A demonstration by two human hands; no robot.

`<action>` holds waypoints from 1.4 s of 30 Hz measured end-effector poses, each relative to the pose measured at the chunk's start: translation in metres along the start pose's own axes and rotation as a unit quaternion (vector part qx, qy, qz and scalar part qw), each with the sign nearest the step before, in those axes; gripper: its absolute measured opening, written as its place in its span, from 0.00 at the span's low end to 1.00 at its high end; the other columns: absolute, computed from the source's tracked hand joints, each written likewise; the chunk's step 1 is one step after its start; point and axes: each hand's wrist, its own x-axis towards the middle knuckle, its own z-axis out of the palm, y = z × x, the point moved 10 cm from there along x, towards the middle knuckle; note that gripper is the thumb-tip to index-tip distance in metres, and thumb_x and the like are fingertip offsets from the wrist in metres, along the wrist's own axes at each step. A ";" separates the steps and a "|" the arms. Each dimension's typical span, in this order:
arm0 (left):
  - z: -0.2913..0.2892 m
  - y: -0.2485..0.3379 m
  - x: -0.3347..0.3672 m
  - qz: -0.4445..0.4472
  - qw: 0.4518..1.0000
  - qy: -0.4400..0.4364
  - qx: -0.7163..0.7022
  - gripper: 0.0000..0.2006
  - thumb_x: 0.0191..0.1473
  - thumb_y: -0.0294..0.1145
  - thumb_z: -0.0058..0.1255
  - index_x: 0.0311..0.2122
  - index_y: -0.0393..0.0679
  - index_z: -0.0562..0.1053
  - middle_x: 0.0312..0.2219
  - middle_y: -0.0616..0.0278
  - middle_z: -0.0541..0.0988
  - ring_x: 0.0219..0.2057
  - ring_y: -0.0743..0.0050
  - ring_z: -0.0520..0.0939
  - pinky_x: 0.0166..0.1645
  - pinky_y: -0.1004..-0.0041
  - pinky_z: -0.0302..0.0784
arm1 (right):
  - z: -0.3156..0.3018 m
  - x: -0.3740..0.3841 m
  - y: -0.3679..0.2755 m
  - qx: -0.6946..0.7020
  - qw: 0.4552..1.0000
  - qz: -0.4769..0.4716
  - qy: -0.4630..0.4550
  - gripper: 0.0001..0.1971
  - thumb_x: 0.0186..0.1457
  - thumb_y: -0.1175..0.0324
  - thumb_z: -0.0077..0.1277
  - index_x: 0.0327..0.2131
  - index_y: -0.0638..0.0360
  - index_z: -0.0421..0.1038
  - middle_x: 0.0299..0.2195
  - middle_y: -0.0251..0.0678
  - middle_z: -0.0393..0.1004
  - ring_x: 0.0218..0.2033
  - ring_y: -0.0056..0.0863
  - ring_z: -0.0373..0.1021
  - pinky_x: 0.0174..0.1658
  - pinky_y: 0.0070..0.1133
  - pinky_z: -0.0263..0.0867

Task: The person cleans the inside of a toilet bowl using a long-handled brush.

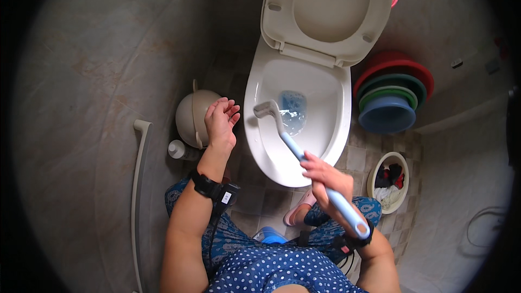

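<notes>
My right hand [328,179] is closed around the light-blue handle of a toilet brush [291,145]. The brush's hooked, greyish head lies against the left inner side of the white toilet bowl [325,125], near the rim. Bluish water [293,109] stands at the bottom of the bowl. The toilet seat and lid [328,5] are raised at the back. My left hand [221,122] hangs left of the bowl with loosely bent fingers and nothing in it. Below it in the picture is a beige rounded container [186,116] with a handle.
A white-capped bottle [178,150] stands beside the beige container. Nested basins [388,114] in several colours lean at the right wall. A white tub [400,206] holds dark and white cloths. A pale grab bar [140,184] runs along the left wall.
</notes>
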 end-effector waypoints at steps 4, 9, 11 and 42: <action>0.005 0.000 -0.001 0.001 1.000 0.001 0.007 0.10 0.53 0.28 0.45 0.41 0.42 0.69 0.33 0.61 0.76 0.33 0.71 0.78 0.37 0.73 0.72 | 0.022 0.020 0.028 0.014 1.000 0.008 0.005 0.10 0.42 0.84 0.46 0.30 0.66 0.75 0.35 0.45 0.78 0.46 0.39 0.73 0.50 0.26 0.69; 0.006 0.001 -0.003 -0.006 1.000 -0.006 -0.002 0.10 0.52 0.27 0.47 0.41 0.42 0.68 0.32 0.63 0.76 0.31 0.75 0.78 0.34 0.76 0.72 | 0.019 -0.011 0.009 0.017 0.996 0.025 -0.079 0.09 0.41 0.83 0.47 0.29 0.66 0.74 0.35 0.44 0.78 0.46 0.42 0.73 0.49 0.28 0.70; 0.006 0.001 -0.004 -0.006 1.000 -0.006 0.000 0.10 0.52 0.27 0.47 0.41 0.42 0.68 0.32 0.63 0.76 0.31 0.75 0.78 0.34 0.76 0.72 | 0.015 -0.029 -0.002 0.026 0.994 0.030 -0.103 0.08 0.42 0.81 0.48 0.29 0.66 0.74 0.36 0.45 0.78 0.47 0.42 0.73 0.50 0.28 0.69; 0.005 -0.004 -0.004 -0.010 1.000 -0.021 0.007 0.10 0.51 0.27 0.47 0.41 0.42 0.68 0.32 0.63 0.76 0.30 0.75 0.78 0.33 0.76 0.72 | 0.027 -0.039 -0.011 0.028 0.991 0.007 -0.134 0.08 0.44 0.80 0.49 0.31 0.65 0.73 0.38 0.43 0.77 0.48 0.42 0.72 0.51 0.29 0.68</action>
